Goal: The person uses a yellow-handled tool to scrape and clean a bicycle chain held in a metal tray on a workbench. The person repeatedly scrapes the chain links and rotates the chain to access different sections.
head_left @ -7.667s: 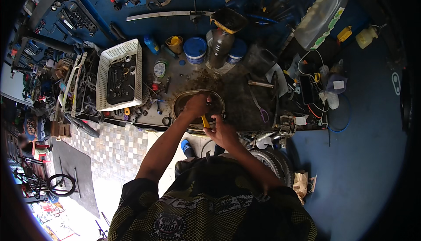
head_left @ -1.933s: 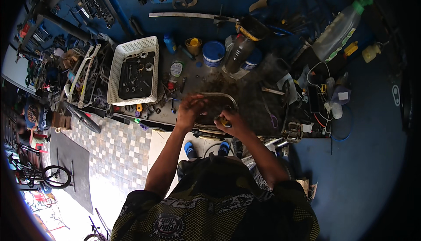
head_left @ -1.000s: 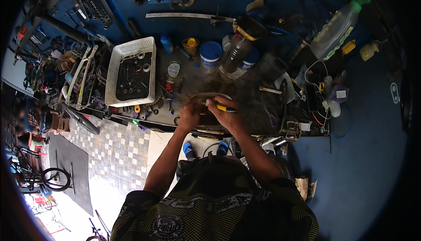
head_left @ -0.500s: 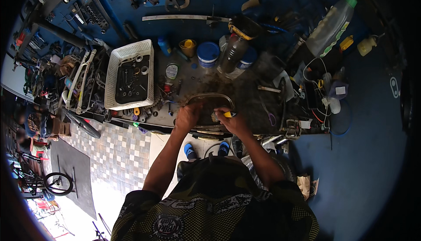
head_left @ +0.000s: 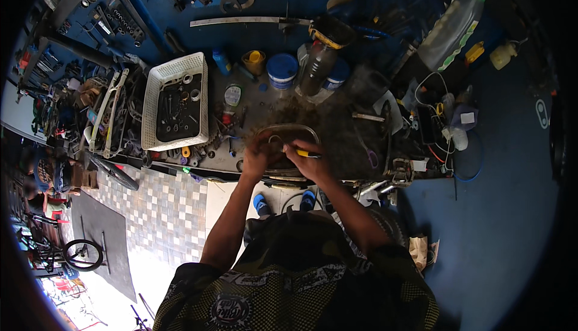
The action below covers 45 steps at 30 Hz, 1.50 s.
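On the bench in front of me lies a shallow basin with a pale rim and a dark inside. Over its left side my left hand is closed, its fingers pinching a small ring-shaped part. My right hand is closed on a slim tool with a yellow-and-black handle; the handle points right, and its working end is hidden at my fingers. Both hands are close together above the basin, fingertips nearly meeting.
A white plastic basket of small metal parts stands to the left. Behind the basin are a blue-lidded tub, a yellow cup and a dark bottle. Purple-handled scissors and tangled cables lie to the right.
My right hand has moved slightly left and up with the yellow-handled tool, closer to my left hand. The ring-shaped part now shows at the left fingertips. The whole view has shifted slightly.
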Motion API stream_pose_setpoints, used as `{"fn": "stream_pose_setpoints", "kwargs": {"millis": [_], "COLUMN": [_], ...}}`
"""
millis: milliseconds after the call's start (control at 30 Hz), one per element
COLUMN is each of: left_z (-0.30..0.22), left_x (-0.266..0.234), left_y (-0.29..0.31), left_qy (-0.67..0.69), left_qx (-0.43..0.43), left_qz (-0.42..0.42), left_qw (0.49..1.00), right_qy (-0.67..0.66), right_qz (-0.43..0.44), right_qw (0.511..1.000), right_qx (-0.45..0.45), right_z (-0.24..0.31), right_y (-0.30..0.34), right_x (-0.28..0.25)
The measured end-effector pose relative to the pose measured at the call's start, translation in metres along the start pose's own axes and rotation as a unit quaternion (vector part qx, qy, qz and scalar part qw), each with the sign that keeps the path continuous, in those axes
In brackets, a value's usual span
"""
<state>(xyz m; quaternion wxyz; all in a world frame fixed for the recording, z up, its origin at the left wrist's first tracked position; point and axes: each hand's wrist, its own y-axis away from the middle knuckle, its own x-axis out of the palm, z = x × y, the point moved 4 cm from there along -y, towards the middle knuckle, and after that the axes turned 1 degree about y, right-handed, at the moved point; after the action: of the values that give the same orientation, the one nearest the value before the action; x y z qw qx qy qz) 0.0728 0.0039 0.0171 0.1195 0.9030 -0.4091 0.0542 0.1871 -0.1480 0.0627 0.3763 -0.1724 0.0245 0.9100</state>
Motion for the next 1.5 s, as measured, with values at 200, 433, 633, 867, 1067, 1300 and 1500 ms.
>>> {"fn": "stream_pose_setpoints", "kwargs": {"millis": [200,433,633,867,1067,1300,1500], "left_z": [-0.002,-0.004,-0.01,-0.002,-0.014,-0.016,-0.012], "left_x": [-0.009,-0.011,-0.01,-0.01,-0.004,0.007,0.008], "left_y": [0.0,-0.005,-0.012,-0.014,-0.01,-0.014,-0.011], "left_qy": [0.016,-0.018,-0.114,-0.022,-0.063,-0.213,-0.176], "left_qx": [-0.061,-0.062,-0.051,-0.12,-0.012,0.091,0.087], "left_qz": [-0.016,0.019,0.044,0.095,0.096,0.046,-0.01], "left_qw": [0.998,0.998,0.991,0.988,0.993,0.972,0.981], "right_qy": [0.043,0.101,0.084,0.113,0.154,0.005,-0.079], "right_qz": [0.048,0.029,0.065,0.068,0.075,-0.045,-0.051], "right_qw": [0.988,0.971,0.976,0.978,0.984,0.999,0.994], "right_qx": [-0.139,-0.213,-0.188,-0.16,-0.054,0.0,0.062], "right_z": [0.026,0.036,0.035,0.016,-0.01,0.019,-0.002], "right_y": [-0.007,-0.013,-0.017,-0.019,-0.013,-0.02,-0.027], "right_x": [-0.007,-0.016,-0.023,-0.035,-0.022,0.009,0.0]}}
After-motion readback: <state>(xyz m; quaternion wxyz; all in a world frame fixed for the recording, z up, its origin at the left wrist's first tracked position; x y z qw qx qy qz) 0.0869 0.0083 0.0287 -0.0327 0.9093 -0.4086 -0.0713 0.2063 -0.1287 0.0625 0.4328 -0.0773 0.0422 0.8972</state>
